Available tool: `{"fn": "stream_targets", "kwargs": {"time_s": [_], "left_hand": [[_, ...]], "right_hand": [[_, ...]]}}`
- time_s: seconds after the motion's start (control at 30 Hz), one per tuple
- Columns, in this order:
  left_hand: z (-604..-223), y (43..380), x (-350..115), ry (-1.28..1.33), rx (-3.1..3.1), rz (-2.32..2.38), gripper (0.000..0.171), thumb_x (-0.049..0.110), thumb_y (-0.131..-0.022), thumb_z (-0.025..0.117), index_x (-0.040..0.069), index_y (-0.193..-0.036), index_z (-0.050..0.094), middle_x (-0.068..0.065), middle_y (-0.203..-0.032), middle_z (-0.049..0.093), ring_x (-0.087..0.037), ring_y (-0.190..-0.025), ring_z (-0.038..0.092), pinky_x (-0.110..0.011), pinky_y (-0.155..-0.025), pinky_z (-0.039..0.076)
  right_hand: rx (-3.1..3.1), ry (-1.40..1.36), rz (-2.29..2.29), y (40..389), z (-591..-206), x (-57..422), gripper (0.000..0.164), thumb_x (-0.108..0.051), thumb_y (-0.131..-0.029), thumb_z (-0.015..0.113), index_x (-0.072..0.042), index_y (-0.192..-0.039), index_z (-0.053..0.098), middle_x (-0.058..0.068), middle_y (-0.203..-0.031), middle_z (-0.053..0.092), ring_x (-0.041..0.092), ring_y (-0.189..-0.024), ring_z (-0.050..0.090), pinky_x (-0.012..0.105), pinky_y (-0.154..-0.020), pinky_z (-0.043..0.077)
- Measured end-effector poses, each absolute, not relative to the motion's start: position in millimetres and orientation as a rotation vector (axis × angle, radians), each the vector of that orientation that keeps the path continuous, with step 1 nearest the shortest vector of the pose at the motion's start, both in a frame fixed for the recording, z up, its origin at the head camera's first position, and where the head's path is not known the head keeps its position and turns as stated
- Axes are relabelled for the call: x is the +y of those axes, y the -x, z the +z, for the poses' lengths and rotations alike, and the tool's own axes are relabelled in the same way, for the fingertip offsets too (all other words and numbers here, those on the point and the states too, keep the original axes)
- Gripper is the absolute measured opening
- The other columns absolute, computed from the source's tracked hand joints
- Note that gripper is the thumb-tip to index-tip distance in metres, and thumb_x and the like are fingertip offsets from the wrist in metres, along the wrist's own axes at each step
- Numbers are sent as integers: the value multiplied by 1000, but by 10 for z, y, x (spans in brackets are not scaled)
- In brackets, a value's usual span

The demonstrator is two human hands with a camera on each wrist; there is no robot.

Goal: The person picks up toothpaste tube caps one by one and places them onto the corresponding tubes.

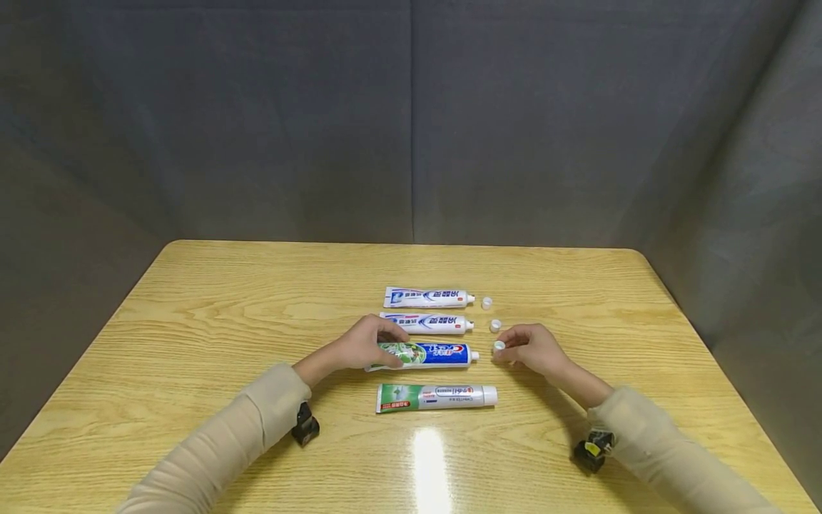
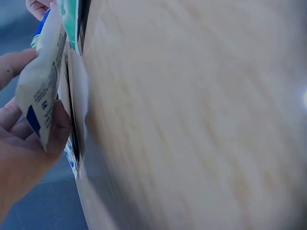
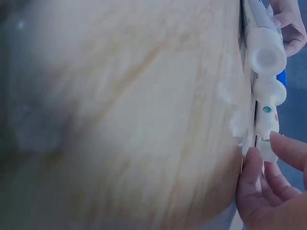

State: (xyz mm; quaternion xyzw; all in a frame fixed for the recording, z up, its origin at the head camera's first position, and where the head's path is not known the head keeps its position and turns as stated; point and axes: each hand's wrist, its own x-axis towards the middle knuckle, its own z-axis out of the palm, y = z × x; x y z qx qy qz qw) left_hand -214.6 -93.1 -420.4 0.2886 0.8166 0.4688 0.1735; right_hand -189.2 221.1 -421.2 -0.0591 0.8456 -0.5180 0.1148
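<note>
Basically, left grip (image 1: 367,344) holds the blue-green-white plastic toothpaste tube (image 1: 443,355), probably to steady it; right grip (image 1: 534,348) seems to pinch the round white plastic cap (image 1: 499,345), partly hidden, just off that tube's nozzle (image 1: 474,356).

Bright, even light across the table (image 1: 193,343) in the head view, and there's the glare: a hard white streak blazing at the near side! Soft shadows pool alongside the left sleeve (image 1: 215,435) and the right sleeve (image 1: 668,442), while the curtain (image 1: 257,128) sits dim and grey behind. Big lettering on the blue tube (image 1: 446,355) reads well, slightly soft. Over to the left wrist: wood grain smeared out of focus, a bluish cast at left, a white spot flaring at the right edge, shadow low down. Right wrist now, hazy and washed out, its left side sinking into murk, pale reflections smudging the wood.
</note>
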Motion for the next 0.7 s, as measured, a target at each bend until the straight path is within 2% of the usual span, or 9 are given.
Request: {"fn": "stream_targets", "kwargs": {"time_s": [0.23, 0.43, 0.7], "left_hand": [[-4205, 2144, -937, -779, 2324, 1378, 32, 7, -70, 77, 2, -100, 68, -4, -97, 66, -16, -93, 59, -29, -82, 46], [-4176, 2132, -944, -788, 2310, 1440, 30, 7, -71, 75, 1, -100, 68, -6, -99, 66, -17, -93, 59, -30, -81, 47], [-4133, 2115, -946, -774, 2286, 1540, 30, 2, -70, 74, 0, -99, 68, -8, -98, 66, -18, -89, 59, -31, -79, 48]], "right_hand": [[2455, 160, -1518, 1886, -4215, 2234, 23, -4, -79, 68, 11, -96, 61, 5, -74, 62, 15, -62, 57, 27, -55, 48], [2395, 216, -1609, 1859, -4201, 2279, 29, -3, -79, 67, 14, -101, 58, 5, -75, 59, 18, -64, 58, 30, -57, 51], [2358, 264, -1675, 1833, -4138, 2279, 33, -3, -80, 67, 15, -106, 58, 11, -88, 65, 12, -73, 61, 32, -66, 53]]}}
